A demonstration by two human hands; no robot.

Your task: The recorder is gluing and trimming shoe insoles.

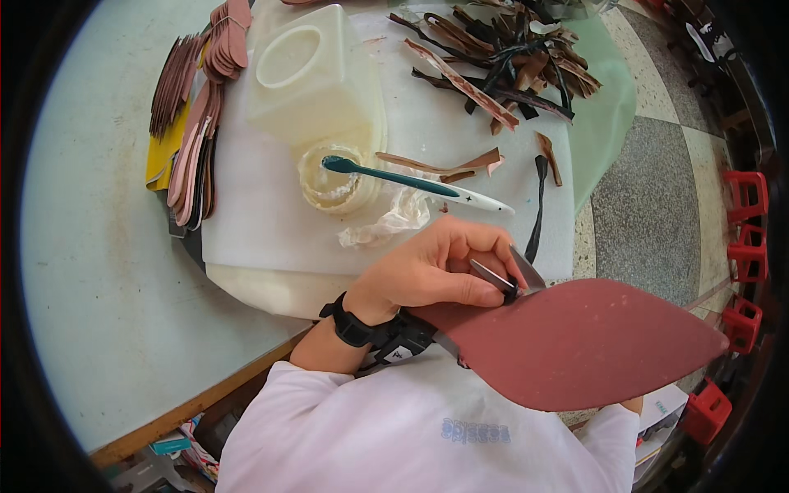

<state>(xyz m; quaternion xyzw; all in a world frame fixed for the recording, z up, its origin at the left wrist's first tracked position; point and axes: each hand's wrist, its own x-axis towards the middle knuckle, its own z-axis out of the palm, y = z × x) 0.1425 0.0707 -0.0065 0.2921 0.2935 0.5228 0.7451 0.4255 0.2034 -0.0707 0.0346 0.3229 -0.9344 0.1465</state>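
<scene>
My left hand (452, 267), with a black band on its wrist, comes in from the left, fingers closed. Between thumb and fingertips it pinches a dark strip (511, 289) along the edge of a reddish-brown insole (592, 345) with a pointed end. Two metal blades (528, 271), seemingly of scissors, stick up past that edge beside the fingertips, apart from each other. The insole covers my right hand; only a sliver of skin shows below it, so its fingers and grip are hidden.
A toothbrush (419, 184) rests across an open tub (339, 193) of whitish paste. Nearby are a translucent plastic jug (308, 74), crumpled film (394, 218) and a heap of strips (526, 62). Bundled insoles (197, 152) lie at left. Red stools (744, 197) stand on the floor.
</scene>
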